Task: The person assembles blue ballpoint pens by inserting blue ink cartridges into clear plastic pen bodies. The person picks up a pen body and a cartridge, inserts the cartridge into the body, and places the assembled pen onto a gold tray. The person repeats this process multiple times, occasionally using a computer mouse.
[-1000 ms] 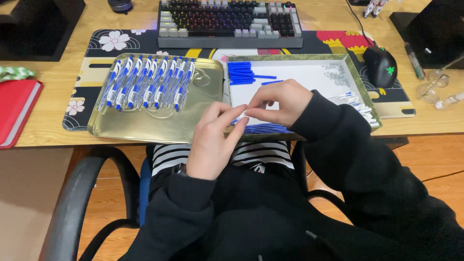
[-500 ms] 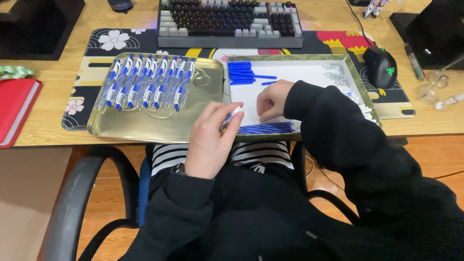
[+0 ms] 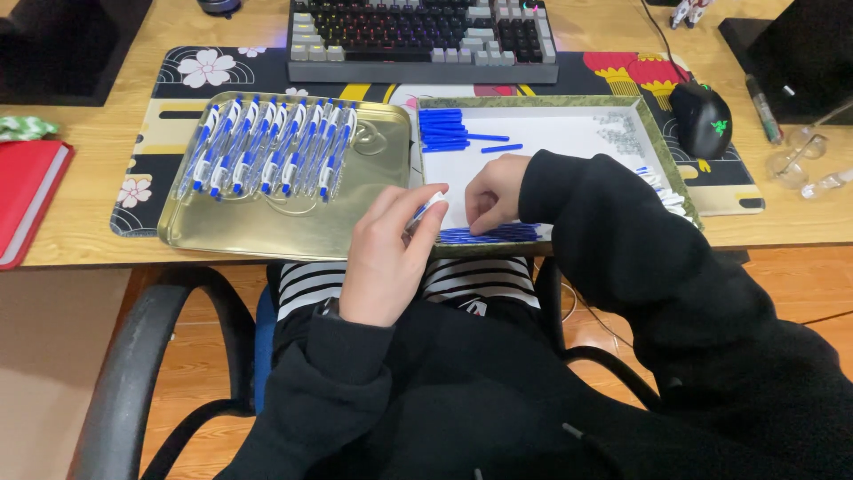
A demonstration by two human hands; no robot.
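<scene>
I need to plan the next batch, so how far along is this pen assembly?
Done: a row of assembled pens lies on the gold tray. In hand: the left hand holds a pen barrel; the right hand reaches the blue refills. Left: blue caps wait in the white tray.

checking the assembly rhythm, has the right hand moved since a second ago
Yes. The right hand has dropped from the pen part in the left hand toward the near edge of the white tray, onto the row of blue parts.

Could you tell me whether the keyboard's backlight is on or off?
On: the keyboard shows red, green and blue glow between its dark keys.
</scene>
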